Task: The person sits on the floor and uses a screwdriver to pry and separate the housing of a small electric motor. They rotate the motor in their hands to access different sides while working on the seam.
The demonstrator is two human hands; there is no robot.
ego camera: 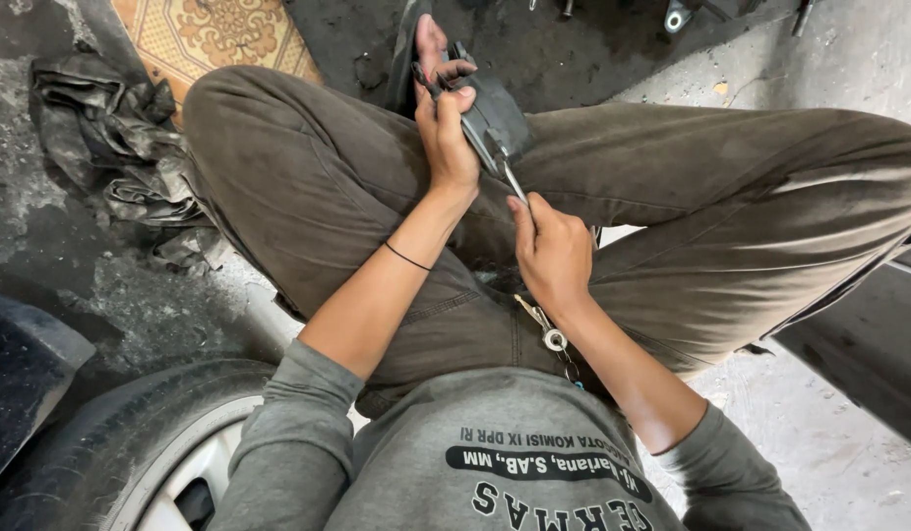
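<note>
I sit with my knees apart in brown trousers. My left hand (444, 128) grips a dark grey metal part (495, 116) above my lap. My right hand (552, 254) holds a thin screwdriver (513, 179) whose shaft points up into that part. A black band circles my left wrist. A small bunch of keys (552, 334) hangs at my waist below the right hand.
A car tyre with a light rim (131, 452) lies at the lower left. A crumpled grey rag (121, 147) and a patterned yellow mat (214, 34) lie on the dirty concrete floor at upper left. Dark panels sit at the right and left edges.
</note>
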